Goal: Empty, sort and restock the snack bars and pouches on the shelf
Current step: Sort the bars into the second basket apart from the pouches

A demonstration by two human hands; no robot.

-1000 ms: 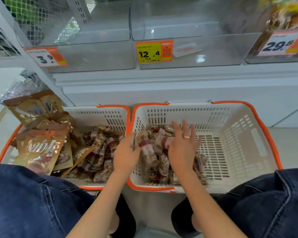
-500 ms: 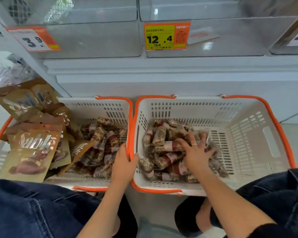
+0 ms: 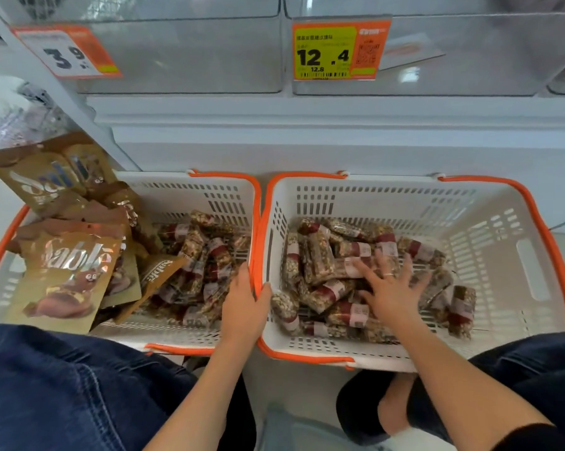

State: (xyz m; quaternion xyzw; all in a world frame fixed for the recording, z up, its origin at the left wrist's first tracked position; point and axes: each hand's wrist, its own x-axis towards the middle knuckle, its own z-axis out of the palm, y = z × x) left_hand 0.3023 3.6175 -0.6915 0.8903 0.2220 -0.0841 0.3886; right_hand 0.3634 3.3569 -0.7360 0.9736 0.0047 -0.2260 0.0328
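Two white baskets with orange rims stand side by side on the floor. The right basket (image 3: 502,229) holds a pile of clear-wrapped snack bars (image 3: 320,265) with red labels. My right hand (image 3: 388,288) lies on that pile with its fingers spread flat. My left hand (image 3: 245,304) grips the rims where the two baskets meet, thumb over the right basket's edge. The left basket (image 3: 209,196) holds more snack bars (image 3: 196,255) and, at its left, several brown and gold pouches (image 3: 66,271).
Clear shelf bins (image 3: 183,53) sit above, with price tags 3.9 (image 3: 66,53) and 12.4 (image 3: 336,50) on their fronts. My knees in blue denim (image 3: 63,385) flank the baskets. A crinkled clear wrapper (image 3: 17,122) lies at the far left.
My right hand has slid from the pile's left side to the middle and spread out flat. My left hand dropped onto the basket rims. The view tilted down and moved closer.
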